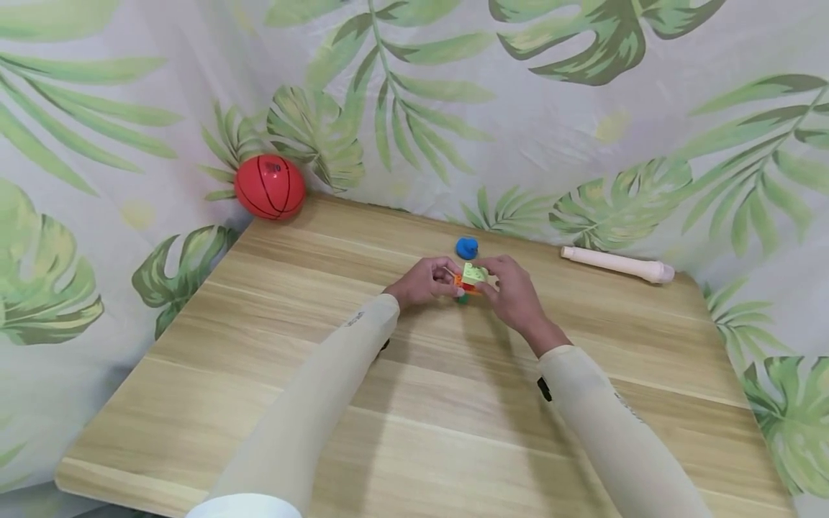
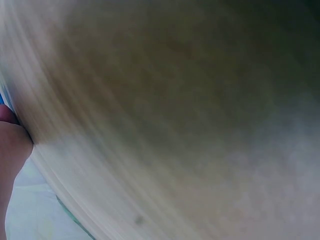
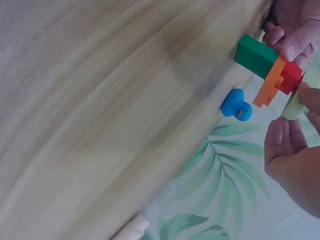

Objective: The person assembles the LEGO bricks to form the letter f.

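Both hands meet over a small stack of toy building blocks toward the back of the table. In the right wrist view the stack has a green block (image 3: 256,55), a flat orange block (image 3: 270,84), a red block (image 3: 290,78) and a light green block (image 3: 294,107). My left hand (image 1: 424,281) grips the stack, its thumb against the orange block. My right hand (image 1: 517,296) pinches the light green block on top, which sits against the red one. Only an edge of the left hand (image 2: 12,150) shows in the left wrist view.
A blue toy duck (image 1: 467,248) stands just behind the stack. At the table's back left corner is a red ball (image 1: 270,187) with black lines. A pale pink stick-like object (image 1: 615,264) lies along the back right edge. Leaf-patterned cloth (image 1: 414,108) hangs behind the wooden table (image 1: 259,345).
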Demonstrator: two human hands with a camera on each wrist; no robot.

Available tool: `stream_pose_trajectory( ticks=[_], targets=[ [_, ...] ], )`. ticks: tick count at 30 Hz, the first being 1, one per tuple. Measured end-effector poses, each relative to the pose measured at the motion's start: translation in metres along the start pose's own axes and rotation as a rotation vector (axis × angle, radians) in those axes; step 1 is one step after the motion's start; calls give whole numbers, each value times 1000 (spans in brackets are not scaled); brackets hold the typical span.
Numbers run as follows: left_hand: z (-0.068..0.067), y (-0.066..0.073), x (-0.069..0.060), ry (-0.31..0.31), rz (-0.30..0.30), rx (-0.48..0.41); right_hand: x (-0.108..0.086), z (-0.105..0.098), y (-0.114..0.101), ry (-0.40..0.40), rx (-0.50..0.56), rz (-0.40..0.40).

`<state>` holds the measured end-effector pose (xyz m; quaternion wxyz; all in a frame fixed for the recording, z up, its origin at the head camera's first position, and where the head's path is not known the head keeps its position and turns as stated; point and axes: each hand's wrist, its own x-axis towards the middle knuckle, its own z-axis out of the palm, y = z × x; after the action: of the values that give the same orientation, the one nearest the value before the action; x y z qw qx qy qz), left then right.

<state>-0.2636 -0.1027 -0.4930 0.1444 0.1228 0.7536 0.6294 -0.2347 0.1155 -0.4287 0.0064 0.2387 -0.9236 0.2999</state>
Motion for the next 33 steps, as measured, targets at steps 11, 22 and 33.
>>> stream_pose_trajectory(
  ticks=[11, 22, 33],
  targets=[
    [0, 1, 0, 0, -8, 25, -1, -7, -2, -28, -78, 14],
    [-5, 2, -1, 14, -22, 41, 8, -7, -13, -63, -241, -40],
    [0, 2, 0, 4, -22, 38, -1, -9, -4, -29, -81, 18]
  ],
)
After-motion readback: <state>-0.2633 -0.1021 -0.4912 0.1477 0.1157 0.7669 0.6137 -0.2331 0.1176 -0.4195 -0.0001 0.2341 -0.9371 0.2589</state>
